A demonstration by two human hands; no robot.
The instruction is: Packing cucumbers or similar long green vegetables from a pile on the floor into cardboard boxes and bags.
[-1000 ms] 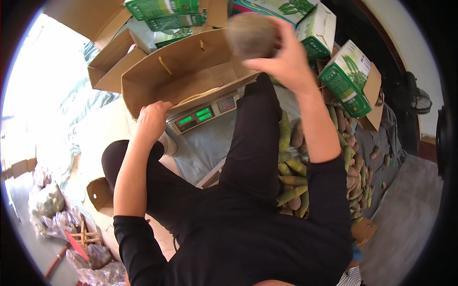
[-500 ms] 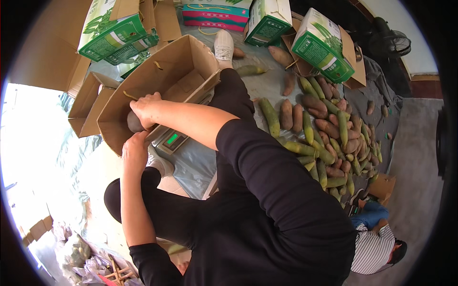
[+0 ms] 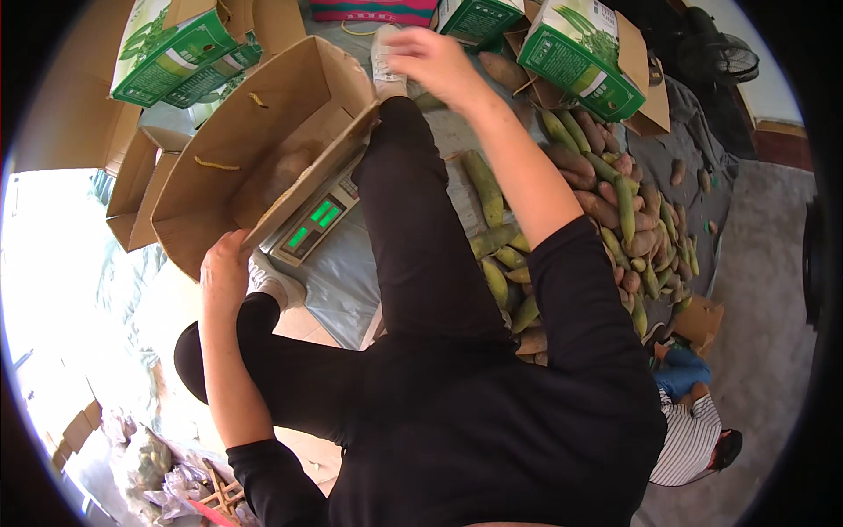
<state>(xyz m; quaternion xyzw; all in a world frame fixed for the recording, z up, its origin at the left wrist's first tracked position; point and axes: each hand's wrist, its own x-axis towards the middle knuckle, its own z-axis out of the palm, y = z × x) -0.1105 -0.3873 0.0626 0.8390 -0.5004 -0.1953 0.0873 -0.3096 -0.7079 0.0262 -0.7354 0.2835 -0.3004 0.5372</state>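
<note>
Right hand (image 3: 442, 70) withdrawn clear of carton (image 3: 230, 130), fingers apart | left hand (image 3: 225, 268) clamped on rim (image 3: 303, 191)

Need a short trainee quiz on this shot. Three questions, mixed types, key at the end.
1. True or false: the right hand is outside the open cardboard box.
2. Multiple choice: what colour do the digits on the scale beside the box glow? A) red B) green C) blue
3. Short answer: which hand is at the box's edge?

Key: 1. True. 2. B. 3. The left hand.
</note>
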